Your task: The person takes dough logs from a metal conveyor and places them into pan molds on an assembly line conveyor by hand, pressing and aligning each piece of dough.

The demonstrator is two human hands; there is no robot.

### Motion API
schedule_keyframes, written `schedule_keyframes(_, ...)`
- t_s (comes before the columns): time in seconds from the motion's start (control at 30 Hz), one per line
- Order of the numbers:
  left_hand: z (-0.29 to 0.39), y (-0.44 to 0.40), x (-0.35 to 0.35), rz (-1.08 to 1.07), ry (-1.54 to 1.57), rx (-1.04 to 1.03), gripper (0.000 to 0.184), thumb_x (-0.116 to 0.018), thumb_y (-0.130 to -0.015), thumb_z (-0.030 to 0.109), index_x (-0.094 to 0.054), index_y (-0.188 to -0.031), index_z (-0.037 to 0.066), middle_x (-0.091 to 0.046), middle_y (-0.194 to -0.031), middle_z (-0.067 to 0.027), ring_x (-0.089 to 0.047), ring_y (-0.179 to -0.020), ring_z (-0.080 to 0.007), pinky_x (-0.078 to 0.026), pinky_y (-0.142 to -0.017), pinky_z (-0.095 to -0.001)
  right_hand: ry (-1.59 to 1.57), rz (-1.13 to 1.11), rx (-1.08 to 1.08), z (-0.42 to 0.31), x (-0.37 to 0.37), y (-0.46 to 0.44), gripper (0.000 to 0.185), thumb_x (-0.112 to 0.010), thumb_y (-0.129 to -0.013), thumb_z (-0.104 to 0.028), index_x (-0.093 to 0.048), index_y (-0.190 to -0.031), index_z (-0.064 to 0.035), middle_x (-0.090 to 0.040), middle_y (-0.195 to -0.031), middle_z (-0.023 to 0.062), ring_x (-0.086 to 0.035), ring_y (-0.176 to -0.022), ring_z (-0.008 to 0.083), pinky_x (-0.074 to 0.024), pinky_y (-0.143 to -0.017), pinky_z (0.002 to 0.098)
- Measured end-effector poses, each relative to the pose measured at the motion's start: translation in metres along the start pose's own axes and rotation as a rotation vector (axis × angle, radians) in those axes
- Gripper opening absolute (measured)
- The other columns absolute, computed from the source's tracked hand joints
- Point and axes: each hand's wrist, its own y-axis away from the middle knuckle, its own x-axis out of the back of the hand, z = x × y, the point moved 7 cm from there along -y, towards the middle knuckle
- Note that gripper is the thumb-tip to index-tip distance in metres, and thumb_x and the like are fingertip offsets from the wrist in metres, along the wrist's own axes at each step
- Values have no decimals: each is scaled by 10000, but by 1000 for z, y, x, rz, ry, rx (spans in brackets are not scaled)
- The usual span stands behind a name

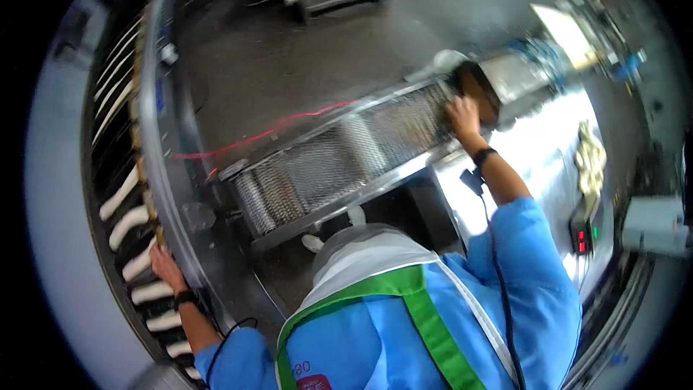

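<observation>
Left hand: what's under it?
A white strip lying in the dark tray shows at the fingertips of the left hand. Whatever lies directly beneath the palm is covered, and whether the fingers grip the strip can't be told.

The left hand (167, 270) is at one end of a pale strip (137, 263) in a row, the right hand (464, 117) at a mesh belt's (325, 162) end beside a metal box (516, 76).

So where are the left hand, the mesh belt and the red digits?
Left hand (167, 269), head view, on its back.
Mesh belt (326, 162), head view, on its middle.
Red digits (582, 247), head view, on the lower row.
</observation>
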Motion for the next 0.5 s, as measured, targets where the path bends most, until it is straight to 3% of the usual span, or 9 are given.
schedule_keyframes(0.03,0,4,4,-6,70,50,294,-334,-831,186,-452,-1013,-12,-460,-1003,-165,-418,-932,-318,-310,-793,-373,-7,46,64,-6,3,-8,386,-434,-739,-179,-411,-1123,-211,-333,-1193,58,-328,-1076,252,-291,-836,412)
schedule_keyframes(0.1,1,11,9,16,157,167,270,-354,-820,153,-478,-996,-11,-464,-995,-165,-425,-928,-312,-319,-784,-377,-750,18,-206,11,-10,-28,358,-502,-716,-234,-463,-1064,-160,-469,-1029,123,-466,-926,286,-391,-745,341)
schedule_keyframes(0.13,28,8,18,-81,47,97,273,-365,-820,163,-468,-1011,-2,-454,-1020,-162,-421,-936,-307,-312,-797,-378,-650,24,-60,11,4,-35,354,-523,-699,-222,-473,-1037,-130,-485,-994,128,-475,-905,294,-401,-729,349)
schedule_keyframes(0.17,-6,18,0,-49,45,160,279,-374,-819,185,-450,-1020,7,-448,-1032,-152,-409,-955,-299,-296,-813,-386,-546,46,85,11,20,-40,351,-545,-682,-210,-482,-1009,-99,-501,-958,133,-484,-883,302,-410,-714,356)
schedule_keyframes(0.2,3,20,2,-64,-244,63,272,-378,-820,188,-434,-1022,14,-442,-1044,-142,-394,-977,-292,-276,-830,-393,-447,80,225,11,35,-44,350,-566,-665,-198,-492,-981,-68,-518,-922,138,-493,-861,310,-420,-698,364)
schedule_keyframes(0.23,20,18,12,-101,-222,70,245,-384,-819,176,-438,-1004,26,-439,-1036,-132,-395,-974,-286,-274,-827,-391,-563,242,381,5,110,-25,308,-584,-640,-138,-505,-922,-42,-527,-877,164,-501,-811,335,-421,-677,374)
schedule_keyframes(0.27,25,18,13,-133,-165,137,222,-386,-820,171,-444,-989,39,-437,-1023,-120,-401,-961,-282,-272,-825,-387,-614,276,355,16,112,-43,283,-589,-615,-65,-486,-875,-23,-520,-784,157,-529,-673,292,-427,-593,354)
schedule_keyframes(0.4,18,23,12,-19,-116,73,213,-391,-820,182,-456,-975,52,-442,-987,-103,-413,-940,-260,-278,-830,-384,-1358,78,400,2,263,-42,256,-533,-685,22,-465,-927,-28,-530,-818,61,-505,-643,127,-430,-503,232)
schedule_keyframes(0.5,13,26,16,15,-83,90,222,-397,-816,198,-464,-970,53,-445,-973,-100,-414,-935,-260,-283,-834,-381,-1419,257,582,-50,401,-3,267,-557,-706,-131,-446,-922,-19,-500,-755,29,-490,-598,79,-409,-454,183)
